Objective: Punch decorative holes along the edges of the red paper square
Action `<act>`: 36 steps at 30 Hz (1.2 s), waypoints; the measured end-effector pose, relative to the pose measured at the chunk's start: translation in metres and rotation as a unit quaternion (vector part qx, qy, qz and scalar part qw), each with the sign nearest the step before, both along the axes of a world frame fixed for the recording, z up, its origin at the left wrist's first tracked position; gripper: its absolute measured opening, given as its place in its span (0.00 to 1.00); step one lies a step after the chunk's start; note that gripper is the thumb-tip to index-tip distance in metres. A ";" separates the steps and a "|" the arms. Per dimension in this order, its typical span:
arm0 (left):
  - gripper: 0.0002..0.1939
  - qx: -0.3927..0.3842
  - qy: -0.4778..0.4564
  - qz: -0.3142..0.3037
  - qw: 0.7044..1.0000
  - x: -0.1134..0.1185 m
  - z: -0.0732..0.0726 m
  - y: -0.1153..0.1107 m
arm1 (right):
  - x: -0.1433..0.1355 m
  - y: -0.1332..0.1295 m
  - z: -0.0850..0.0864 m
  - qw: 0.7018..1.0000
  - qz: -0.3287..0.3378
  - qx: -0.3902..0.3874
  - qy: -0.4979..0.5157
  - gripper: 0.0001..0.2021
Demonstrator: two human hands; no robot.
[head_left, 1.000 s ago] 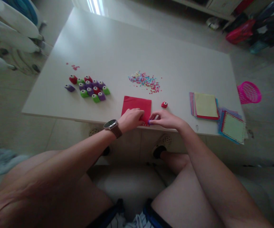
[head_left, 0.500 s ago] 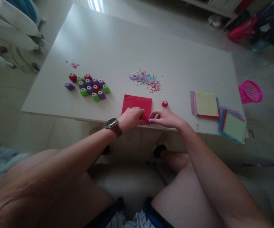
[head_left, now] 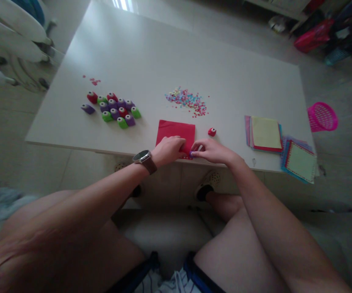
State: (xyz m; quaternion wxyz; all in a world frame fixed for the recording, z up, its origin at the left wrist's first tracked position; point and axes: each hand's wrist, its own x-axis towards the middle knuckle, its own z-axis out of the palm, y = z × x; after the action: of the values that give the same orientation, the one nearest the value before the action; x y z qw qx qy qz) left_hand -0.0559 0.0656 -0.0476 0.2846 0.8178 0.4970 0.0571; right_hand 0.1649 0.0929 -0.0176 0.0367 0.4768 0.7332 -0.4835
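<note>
A red sheet of paper (head_left: 176,128) lies at the table's near edge, with a row of small holes along its near side. My left hand (head_left: 170,149), a watch on its wrist, holds the sheet down with fingers bent and thumb near the holed edge. At the sheet's near right corner, my right hand (head_left: 210,150) is closed on a small purple craft punch (head_left: 191,154), mostly hidden by the fingers. A red craft punch (head_left: 212,132) stands just beyond my right hand. Past the sheet lies a scatter of coloured paper confetti (head_left: 188,101).
Several red, green and purple punches (head_left: 114,114) stand grouped at left, with a few red paper bits (head_left: 95,81) behind. Stacked coloured paper (head_left: 265,134) and sheets with punched borders (head_left: 300,162) lie at right. A pink basket (head_left: 322,116) is beyond the white table's (head_left: 224,73) right edge.
Both hands keep nearly the same place on the red paper, the right still on the purple punch. The view has shifted slightly; nothing else visibly moves.
</note>
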 end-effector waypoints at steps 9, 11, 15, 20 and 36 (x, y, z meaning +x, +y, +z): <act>0.16 -0.027 0.009 -0.011 1.000 0.001 0.006 0.004 | -0.001 0.000 -0.005 1.000 -0.014 0.010 -0.003 0.01; 0.23 -0.048 0.011 -0.010 0.999 0.002 0.009 0.006 | -0.003 0.001 -0.009 1.000 -0.029 0.001 -0.010 0.01; 0.30 -0.079 0.019 0.007 0.997 0.006 0.011 0.009 | -0.005 0.004 -0.016 0.998 -0.060 -0.021 -0.027 0.05; 0.30 -0.063 0.039 0.019 0.997 0.012 0.012 0.008 | -0.013 0.008 -0.015 0.995 -0.069 -0.023 -0.064 0.08; 0.16 -0.113 0.036 0.002 0.993 0.003 0.001 0.020 | 0.015 0.017 0.009 0.988 -0.144 0.011 -0.053 0.03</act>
State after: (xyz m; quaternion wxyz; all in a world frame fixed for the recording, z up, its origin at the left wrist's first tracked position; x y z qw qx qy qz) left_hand -0.0532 0.0853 -0.0470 0.3571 0.7812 0.5113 -0.0280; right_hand 0.1800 0.1100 -0.0086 0.0006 0.6025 0.6592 -0.4499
